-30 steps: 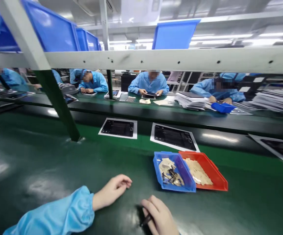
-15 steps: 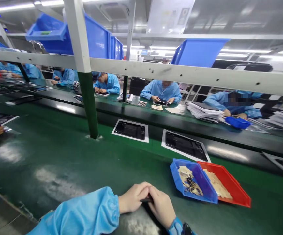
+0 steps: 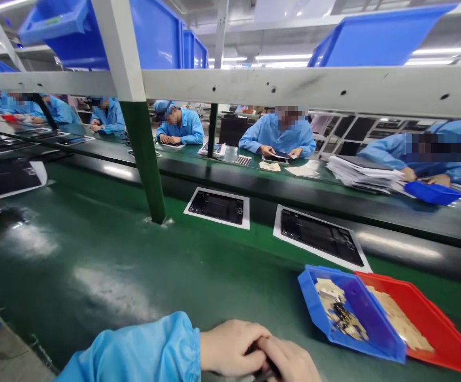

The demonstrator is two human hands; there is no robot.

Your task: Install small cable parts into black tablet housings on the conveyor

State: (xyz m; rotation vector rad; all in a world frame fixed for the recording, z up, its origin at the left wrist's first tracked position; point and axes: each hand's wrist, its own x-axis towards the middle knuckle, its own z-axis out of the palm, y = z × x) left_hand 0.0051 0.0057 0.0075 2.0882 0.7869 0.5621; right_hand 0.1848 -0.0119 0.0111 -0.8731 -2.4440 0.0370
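Meeting over glossy green bench (image 3: 202, 270), left hand (image 3: 230, 347), right hand (image 3: 292, 362), fingers (image 3: 274, 349) around dark object (image 3: 270, 368), workers (image 3: 276, 133) opposite

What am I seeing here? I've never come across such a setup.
There is no machine arm here: a person works bare-handed, seen from a camera worn on their head, looking forward and down. The left hand and right hand meet at the bottom, the right closed around a dark object, mostly hidden. On the green table, a blue tray of pale and dark bits stands beside a red tray of pale bits. Farther back lie dark panels on white sheets.
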